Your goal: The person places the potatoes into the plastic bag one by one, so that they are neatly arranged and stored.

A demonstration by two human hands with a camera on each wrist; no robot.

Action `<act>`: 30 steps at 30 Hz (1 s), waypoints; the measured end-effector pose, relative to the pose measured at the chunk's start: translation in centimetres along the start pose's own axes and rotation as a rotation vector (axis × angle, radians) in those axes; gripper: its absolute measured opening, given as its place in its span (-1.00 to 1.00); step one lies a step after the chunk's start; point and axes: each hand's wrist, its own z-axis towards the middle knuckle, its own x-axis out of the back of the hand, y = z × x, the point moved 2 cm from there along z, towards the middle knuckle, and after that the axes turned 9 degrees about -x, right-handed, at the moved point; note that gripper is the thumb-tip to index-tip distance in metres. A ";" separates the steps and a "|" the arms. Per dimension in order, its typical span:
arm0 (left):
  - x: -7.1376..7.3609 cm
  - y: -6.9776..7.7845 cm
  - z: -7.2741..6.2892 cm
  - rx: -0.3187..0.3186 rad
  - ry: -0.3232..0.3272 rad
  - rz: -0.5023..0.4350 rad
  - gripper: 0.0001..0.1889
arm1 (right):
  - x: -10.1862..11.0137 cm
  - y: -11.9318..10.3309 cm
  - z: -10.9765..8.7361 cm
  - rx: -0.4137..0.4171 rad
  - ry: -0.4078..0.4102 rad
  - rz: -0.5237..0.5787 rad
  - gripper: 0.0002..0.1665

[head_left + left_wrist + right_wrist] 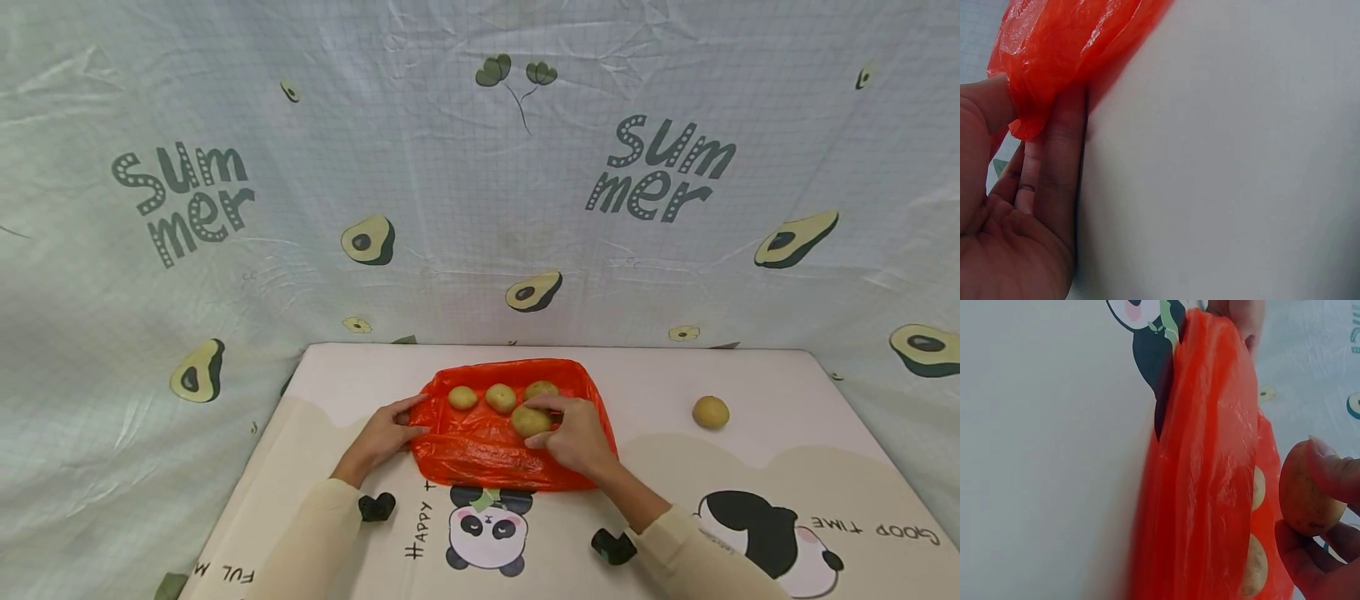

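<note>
A red plastic bag lies spread in a tray-like shape on the table, its sides raised. My left hand grips the bag's left edge, thumb on the plastic and fingers beneath it, as the left wrist view shows. Between the thumb and fingers of my right hand is a potato, held above the right part of the bag. Inside the bag sit a left potato, a middle potato and a right potato, the last partly hidden by my right hand.
Another potato rests on the table to the right of the bag. The pale tabletop carries printed pandas and lettering. Behind it hangs a sheet printed with avocados.
</note>
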 end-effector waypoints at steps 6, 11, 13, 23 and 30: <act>0.0 -0.1 0.0 -0.003 -0.001 -0.006 -0.35 | -0.6 -0.1 -0.1 0.022 0.016 -0.006 -0.47; 0.0 -0.1 0.0 0.001 0.004 -0.015 -0.36 | -1.1 -0.2 -0.2 0.023 0.022 -0.004 -0.45; 0.0 -0.1 0.0 -0.003 0.001 -0.025 -0.35 | -1.3 -0.3 -0.2 0.020 0.019 -0.002 -0.45; 0.0 0.2 -0.2 -0.006 -0.010 -0.040 -0.35 | -2.3 -0.6 -0.1 0.031 0.006 0.023 -0.46; -0.1 0.3 -0.2 -0.009 -0.014 -0.042 -0.35 | -2.8 -0.9 -0.1 0.027 -0.012 0.027 -0.45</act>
